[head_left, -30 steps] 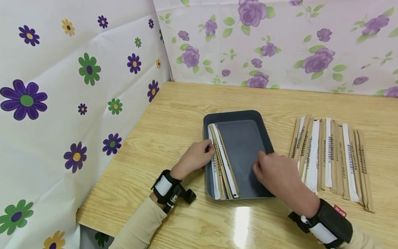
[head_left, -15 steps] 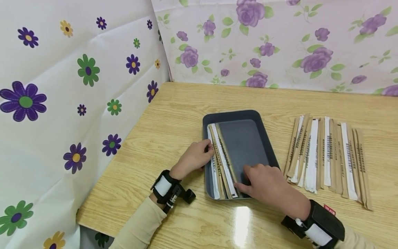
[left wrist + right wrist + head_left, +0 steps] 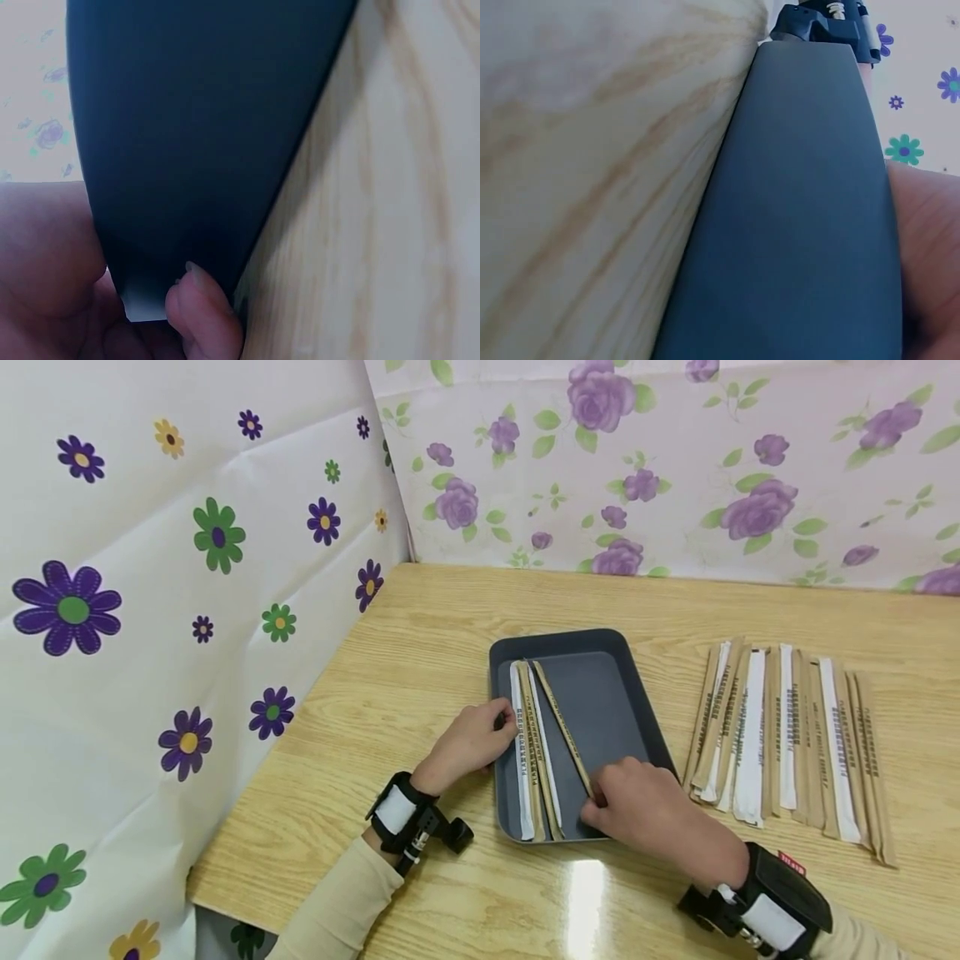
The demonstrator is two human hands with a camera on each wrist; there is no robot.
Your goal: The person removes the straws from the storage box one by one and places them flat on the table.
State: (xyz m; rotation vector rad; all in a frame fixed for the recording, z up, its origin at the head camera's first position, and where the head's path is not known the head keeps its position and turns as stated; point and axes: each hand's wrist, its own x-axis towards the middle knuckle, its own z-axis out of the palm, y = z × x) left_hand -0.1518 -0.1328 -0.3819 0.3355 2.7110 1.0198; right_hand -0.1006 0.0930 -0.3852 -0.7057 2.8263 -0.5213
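Observation:
A dark grey tray [image 3: 615, 718] lies on the table, with several slim paper-wrapped straws along its left side, among them a white one [image 3: 523, 752] and a brown one [image 3: 534, 760]. My left hand [image 3: 468, 739] grips the tray's left rim; in the left wrist view its fingertips [image 3: 202, 311] curl against the tray wall. Low in the tray, my right hand [image 3: 637, 802] pinches the lower end of another brown-wrapped straw [image 3: 561, 722]. That straw slants away from the others, its top end near them. The right wrist view shows mostly the tray's outer wall [image 3: 802, 202]; the fingertips are hidden there.
To the right of the tray, a row of several brown and white wrapped straws [image 3: 783, 735] lies side by side on the wooden table [image 3: 420, 635]. Flower-patterned sheets [image 3: 517, 485] stand behind the table and on the left.
My right hand has come down and left to the straws in the tray. The brown straw at the group's right edge now stands apart, shifted right. My left hand stays on the rim.

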